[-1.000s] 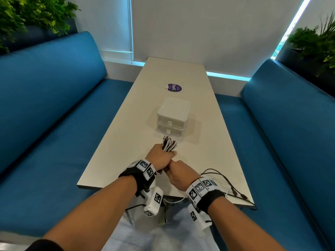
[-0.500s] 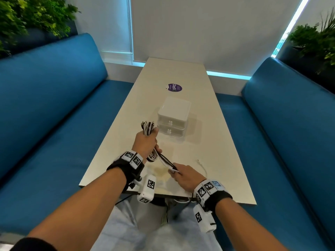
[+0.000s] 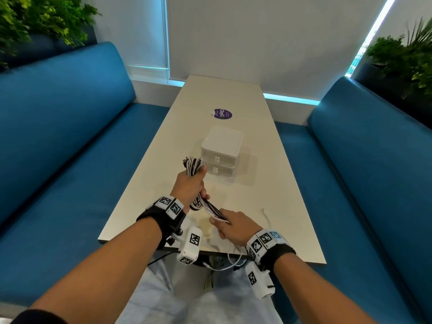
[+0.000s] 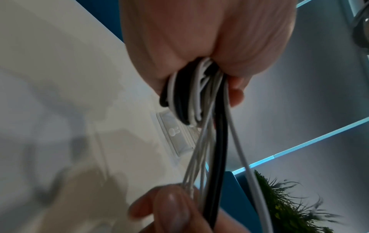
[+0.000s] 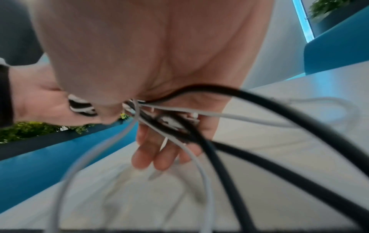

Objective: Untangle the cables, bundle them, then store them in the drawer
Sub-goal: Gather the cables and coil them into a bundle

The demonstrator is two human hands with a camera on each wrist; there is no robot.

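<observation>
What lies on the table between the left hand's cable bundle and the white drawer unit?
Nothing. In the head view the table is bare between the cable bundle in the left hand and the drawer unit, both drawers shut.

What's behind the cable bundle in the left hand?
Behind the cable bundle stands the white drawer unit, both drawers shut; its contents are hidden. A purple sticker lies farther back.

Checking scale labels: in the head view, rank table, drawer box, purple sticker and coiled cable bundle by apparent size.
1. Long beige table
2. White two-drawer plastic box
3. Black-and-white coiled cable bundle, unsure: partly hidden in the left hand
4. Round purple sticker
</observation>
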